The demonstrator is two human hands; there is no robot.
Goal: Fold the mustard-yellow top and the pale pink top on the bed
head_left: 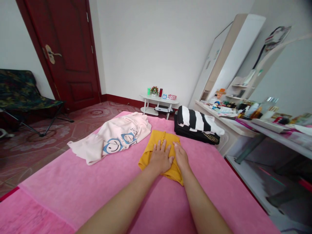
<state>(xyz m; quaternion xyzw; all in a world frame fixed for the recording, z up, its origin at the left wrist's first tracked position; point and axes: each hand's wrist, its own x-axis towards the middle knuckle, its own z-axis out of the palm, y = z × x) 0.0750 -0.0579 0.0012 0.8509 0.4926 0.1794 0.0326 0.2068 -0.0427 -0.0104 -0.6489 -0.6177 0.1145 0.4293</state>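
A yellow buttoned garment (146,157), folded into a compact shape, lies on the pink bed cover (112,191). Pressed flat on its middle is my left hand (161,157), fingers spread. My right hand (180,154) rests along the garment's right edge, its fingers stretched forward and close together. To the left is a pale pink top (122,130) with blue smiley prints, loosely laid out. Beyond my right hand, a black-and-white striped garment (195,118) sits folded on top of black clothing (181,130) with gold lettering.
On the right stands a dressing table (240,125) crowded with bottles and jars. A small white stand (156,99) by the far wall carries cans and a flower ornament. A camouflage folding chair (26,91) is at left, near a dark red door (65,48).
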